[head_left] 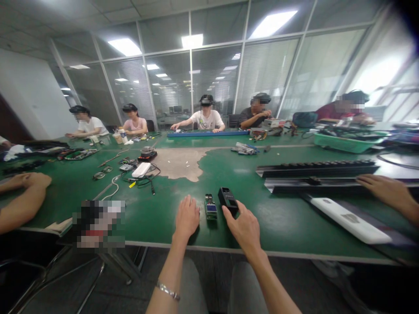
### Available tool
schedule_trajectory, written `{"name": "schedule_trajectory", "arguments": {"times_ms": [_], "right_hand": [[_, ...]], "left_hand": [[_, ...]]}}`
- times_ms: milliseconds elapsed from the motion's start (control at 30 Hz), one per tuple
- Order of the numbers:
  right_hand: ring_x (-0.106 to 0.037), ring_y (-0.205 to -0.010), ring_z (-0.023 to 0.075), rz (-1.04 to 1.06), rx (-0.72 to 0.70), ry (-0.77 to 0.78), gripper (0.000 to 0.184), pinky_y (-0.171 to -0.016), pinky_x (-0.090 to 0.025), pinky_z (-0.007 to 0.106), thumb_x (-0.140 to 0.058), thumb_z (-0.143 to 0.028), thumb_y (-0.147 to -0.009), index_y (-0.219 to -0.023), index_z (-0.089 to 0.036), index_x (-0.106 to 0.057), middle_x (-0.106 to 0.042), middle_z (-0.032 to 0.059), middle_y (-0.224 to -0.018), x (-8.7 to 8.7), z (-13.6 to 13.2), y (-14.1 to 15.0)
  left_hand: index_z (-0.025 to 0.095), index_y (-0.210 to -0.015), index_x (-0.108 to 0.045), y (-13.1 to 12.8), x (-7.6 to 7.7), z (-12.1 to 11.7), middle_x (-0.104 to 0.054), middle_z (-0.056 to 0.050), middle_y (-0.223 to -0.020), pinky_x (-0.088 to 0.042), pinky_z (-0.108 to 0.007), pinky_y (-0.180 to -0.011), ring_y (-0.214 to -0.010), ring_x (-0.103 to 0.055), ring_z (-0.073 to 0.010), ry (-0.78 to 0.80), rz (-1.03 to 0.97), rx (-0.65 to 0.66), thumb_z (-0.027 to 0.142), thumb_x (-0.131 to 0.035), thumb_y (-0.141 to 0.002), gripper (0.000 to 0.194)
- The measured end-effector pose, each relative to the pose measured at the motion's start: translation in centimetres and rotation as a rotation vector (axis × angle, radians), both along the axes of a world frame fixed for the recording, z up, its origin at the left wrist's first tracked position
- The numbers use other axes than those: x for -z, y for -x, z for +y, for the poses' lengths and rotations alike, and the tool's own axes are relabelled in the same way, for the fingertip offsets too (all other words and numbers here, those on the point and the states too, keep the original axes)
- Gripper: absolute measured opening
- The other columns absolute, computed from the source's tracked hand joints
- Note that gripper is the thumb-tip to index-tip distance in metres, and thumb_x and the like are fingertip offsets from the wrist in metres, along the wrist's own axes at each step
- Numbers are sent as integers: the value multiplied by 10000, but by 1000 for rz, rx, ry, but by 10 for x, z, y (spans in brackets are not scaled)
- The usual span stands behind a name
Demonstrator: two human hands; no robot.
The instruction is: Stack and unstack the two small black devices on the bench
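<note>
My left hand (187, 216) lies flat on the green table (281, 218) near its front edge, fingers stretched out and holding nothing. Just to its right lies a small green circuit board with a blue screen (211, 206). My right hand (244, 226) rests next to a small black plastic casing (228, 199), its thumb and forefinger touching the casing's near end. The fingers are spread, not wrapped round it.
A white casing (350, 219) and long black parts (316, 169) lie at the right, by another person's hand (386, 190). Another person's arm (22, 192) rests at the left. Cables, a white box (141, 169) and a green basket (347, 141) lie farther back. Several people sit around the table.
</note>
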State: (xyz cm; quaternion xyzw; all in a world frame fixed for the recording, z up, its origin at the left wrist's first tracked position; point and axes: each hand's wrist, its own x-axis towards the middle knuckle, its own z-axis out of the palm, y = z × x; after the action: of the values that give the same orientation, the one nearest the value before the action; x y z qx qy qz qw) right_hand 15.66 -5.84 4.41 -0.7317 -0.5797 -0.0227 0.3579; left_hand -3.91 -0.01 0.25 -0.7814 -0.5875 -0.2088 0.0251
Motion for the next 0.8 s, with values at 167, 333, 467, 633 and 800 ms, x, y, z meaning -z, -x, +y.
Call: {"name": "schedule_trajectory", "arguments": {"times_ms": [167, 333, 467, 633, 800], "right_hand": [[-646, -871, 228, -49, -49, -28, 419, -765, -413, 298, -476, -521, -910, -1159, -204, -590, -695, 80, -925, -30, -5, 37], [-658, -819, 239, -178, 9, 28, 411, -757, -392, 315, -478, -509, -912, -1082, -152, -594, -692, 102, -833, -30, -7, 64], [-671, -848, 257, -232, 32, 23, 492, -776, -397, 331, -486, -481, -912, -1214, -95, -527, -703, 140, -874, -28, -5, 69], [-674, -845, 263, -252, 18, 49, 433, -771, -389, 336, -484, -469, -913, -1148, -110, -543, -699, 125, -819, -30, -3, 70], [-677, -854, 271, -269, 10, 81, 466, -777, -384, 346, -474, -474, -919, -1189, -98, -523, -703, 142, -851, -25, -5, 71]], "left_hand": [[116, -1391, -450, 2, 5, 3, -389, -179, -1512, -284, -459, -1160, -1403, -360, -253, -14, -48, 0, 270, -318, -993, 446], [135, -1396, -441, 4, 5, 4, -400, -166, -1508, -307, -450, -1145, -1391, -384, -241, -17, -82, 3, 229, -320, -981, 443], [133, -1400, -439, 5, 3, 1, -398, -165, -1510, -296, -439, -1151, -1396, -376, -234, -14, -88, 5, 238, -330, -976, 450], [137, -1393, -446, 5, 1, 0, -389, -166, -1515, -289, -443, -1154, -1403, -364, -234, -12, -81, 4, 249, -352, -971, 447], [147, -1387, -460, 5, 1, 1, -373, -164, -1525, -283, -443, -1157, -1405, -360, -238, 6, -68, -4, 253, -360, -970, 441]]}}
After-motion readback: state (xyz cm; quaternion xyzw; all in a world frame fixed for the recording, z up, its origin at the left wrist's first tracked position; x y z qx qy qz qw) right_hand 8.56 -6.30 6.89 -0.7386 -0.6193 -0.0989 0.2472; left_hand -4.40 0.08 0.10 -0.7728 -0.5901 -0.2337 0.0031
